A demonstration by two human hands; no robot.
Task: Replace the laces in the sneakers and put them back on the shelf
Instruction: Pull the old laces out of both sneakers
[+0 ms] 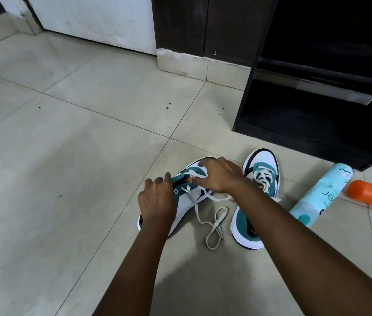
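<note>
Hands over teal-and-white canvas sneaker (184,201) — left hand (156,199) grips its side, right hand (219,176) pinches cream flat lace (212,221), loose end trailing below grip onto beige tiled floor (66,156).

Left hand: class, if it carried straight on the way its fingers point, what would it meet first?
The left hand points up and away over the sneaker it grips; beyond that lies only bare floor towards the white door, though depth is hard to judge.
</note>
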